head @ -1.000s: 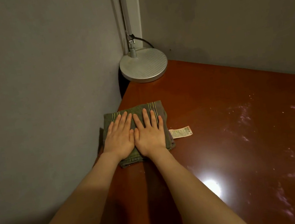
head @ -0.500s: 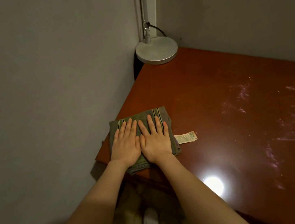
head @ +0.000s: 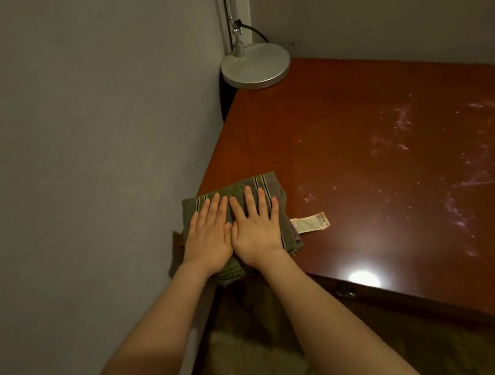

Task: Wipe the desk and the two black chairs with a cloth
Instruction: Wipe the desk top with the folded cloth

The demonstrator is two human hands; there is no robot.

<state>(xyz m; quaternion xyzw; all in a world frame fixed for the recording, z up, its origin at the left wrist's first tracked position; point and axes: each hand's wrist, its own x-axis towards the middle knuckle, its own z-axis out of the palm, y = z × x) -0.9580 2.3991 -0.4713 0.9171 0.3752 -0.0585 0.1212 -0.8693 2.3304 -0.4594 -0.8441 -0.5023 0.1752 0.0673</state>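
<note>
Step in hand: wiping the counter, which we judge barely begun. We record the left hand [head: 208, 243] and right hand [head: 254, 234] laid flat side by side, thumbs touching and fingers straight. Both press down on a folded grey-green terry cloth with dark stripes [head: 266, 183], and neither curls round it. The terry cloth lies at the near left corner of a glossy reddish-brown wooden counter [head: 345, 148], close to the matt grey wall [head: 75, 148]. Its near edge seems to overhang the counter's front a little. A small pale printed label [head: 308, 222] lies flat on the wood, touching the cloth's right edge. Pale, chalky dust smears [head: 400, 131] streak the lacquer to the right, well apart from the cloth. A bright light reflection [head: 363, 279] shows how slick the finish is. A round brushed-silver metal lamp base [head: 255, 63] sits in the far corner, with a black cable behind it. Next move, in our judgement: push the pad rightward across the smears with even palm pressure, then work round the lamp base. The soft pile should slide readily on the polish. The two black chairs are not in view.
</note>
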